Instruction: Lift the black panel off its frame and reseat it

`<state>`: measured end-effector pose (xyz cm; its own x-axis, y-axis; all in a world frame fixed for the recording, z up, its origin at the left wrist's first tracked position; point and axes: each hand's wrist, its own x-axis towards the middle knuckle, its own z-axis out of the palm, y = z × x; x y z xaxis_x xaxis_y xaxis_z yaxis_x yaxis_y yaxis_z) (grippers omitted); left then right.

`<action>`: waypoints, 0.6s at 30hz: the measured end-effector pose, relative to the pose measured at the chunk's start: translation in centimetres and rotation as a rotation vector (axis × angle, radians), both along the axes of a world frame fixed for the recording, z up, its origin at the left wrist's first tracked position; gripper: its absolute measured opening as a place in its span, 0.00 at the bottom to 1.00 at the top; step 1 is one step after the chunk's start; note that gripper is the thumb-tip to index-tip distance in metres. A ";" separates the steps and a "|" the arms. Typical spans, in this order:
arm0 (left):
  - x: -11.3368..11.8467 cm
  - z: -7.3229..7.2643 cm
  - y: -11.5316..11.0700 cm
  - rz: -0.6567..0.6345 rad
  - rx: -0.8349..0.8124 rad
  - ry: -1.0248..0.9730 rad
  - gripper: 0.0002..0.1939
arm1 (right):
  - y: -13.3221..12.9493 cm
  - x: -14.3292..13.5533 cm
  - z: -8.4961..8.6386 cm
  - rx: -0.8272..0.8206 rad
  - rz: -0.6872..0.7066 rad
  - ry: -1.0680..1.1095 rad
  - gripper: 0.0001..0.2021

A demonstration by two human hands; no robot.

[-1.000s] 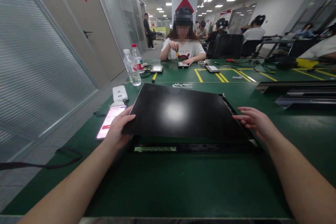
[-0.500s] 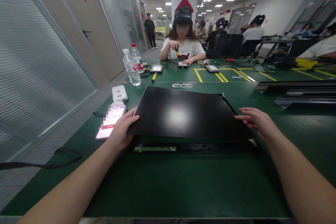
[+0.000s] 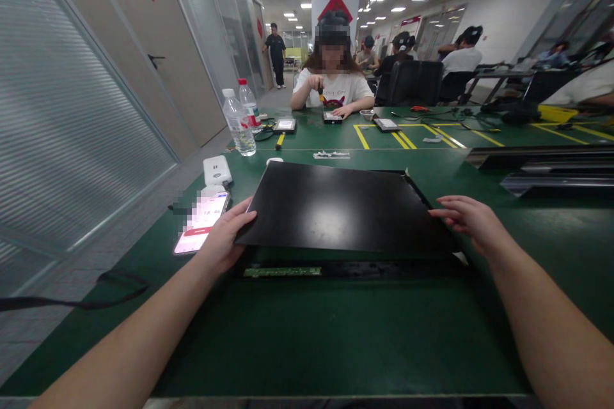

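Note:
A thin black screen panel (image 3: 336,208) slants over a dark frame, its left side raised. My left hand (image 3: 229,230) grips the panel's left edge, thumb on top and fingers underneath. The frame's front strip (image 3: 384,270) shows below the panel, with a narrow green circuit board (image 3: 282,272) on it. My right hand (image 3: 467,223) is at the right edge, its fingers stretched out and apart. Its fingertips meet the rim of the panel or frame; I cannot tell which. The panel hides most of the frame.
Left of the panel lie a lit phone (image 3: 204,220) and a white power bank (image 3: 217,170), with two water bottles (image 3: 240,124) behind. Dark metal strips (image 3: 561,185) lie at the right. Across the green table (image 3: 336,339), a person (image 3: 333,86) works on a hard drive (image 3: 332,116).
The panel's raised left side has come down slightly, and a white object now shows behind its far left corner. My hands have barely shifted. A person in the background has moved a little.

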<state>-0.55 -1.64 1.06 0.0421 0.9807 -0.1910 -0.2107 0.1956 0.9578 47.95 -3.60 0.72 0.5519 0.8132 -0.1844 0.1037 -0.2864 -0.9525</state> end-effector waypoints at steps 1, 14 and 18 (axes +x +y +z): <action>0.1 0.0 0.0 0.005 -0.007 -0.004 0.27 | 0.0 0.1 -0.1 0.000 0.005 -0.009 0.08; 0.3 0.1 0.0 0.007 -0.050 -0.016 0.26 | 0.6 0.9 -1.4 0.021 0.023 -0.115 0.11; 0.3 0.0 0.1 0.005 -0.060 0.010 0.26 | 0.6 0.8 -1.8 0.038 -0.008 -0.182 0.11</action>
<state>-0.22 -1.57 1.04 0.0351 0.9677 -0.2496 -0.2020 0.2515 0.9465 48.77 -3.05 -1.10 0.5796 0.8134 -0.0503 0.2735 -0.2523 -0.9282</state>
